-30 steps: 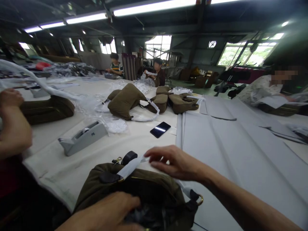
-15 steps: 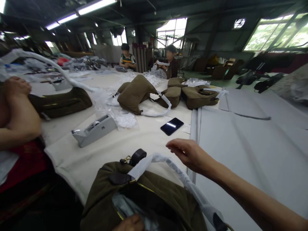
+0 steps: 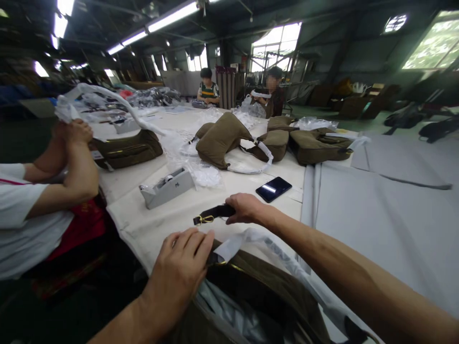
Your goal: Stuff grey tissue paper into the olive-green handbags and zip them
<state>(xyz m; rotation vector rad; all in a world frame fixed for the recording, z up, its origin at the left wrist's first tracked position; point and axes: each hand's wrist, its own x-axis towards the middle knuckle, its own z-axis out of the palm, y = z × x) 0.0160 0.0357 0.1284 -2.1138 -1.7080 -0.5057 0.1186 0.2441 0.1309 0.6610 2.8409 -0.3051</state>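
Note:
An olive-green handbag (image 3: 267,277) lies at the near edge of the table with its gold zipper undone and grey-blue lining (image 3: 229,306) showing inside. Its handle (image 3: 276,253) is wrapped in white film. My left hand (image 3: 182,267) is curled over the bag's left end, hiding the handle tab there; its thumb is not clearly visible. Beyond the bag, my right hand (image 3: 244,209) grips a coiled dark strap (image 3: 217,211) with a gold snap hook (image 3: 205,219), just above the table.
A grey tape dispenser (image 3: 168,188) and a phone (image 3: 273,189) lie ahead. More olive bags (image 3: 224,138) and clear plastic (image 3: 208,174) are behind them. At left a co-worker's hands (image 3: 77,131) hold the wrapped handle of another bag (image 3: 129,150). Two people sit across the table.
My right hand has moved left and taken hold of the dark strap, lifting it off the bag. My left hand has come up from the bag's opening to its left end. The view has turned left.

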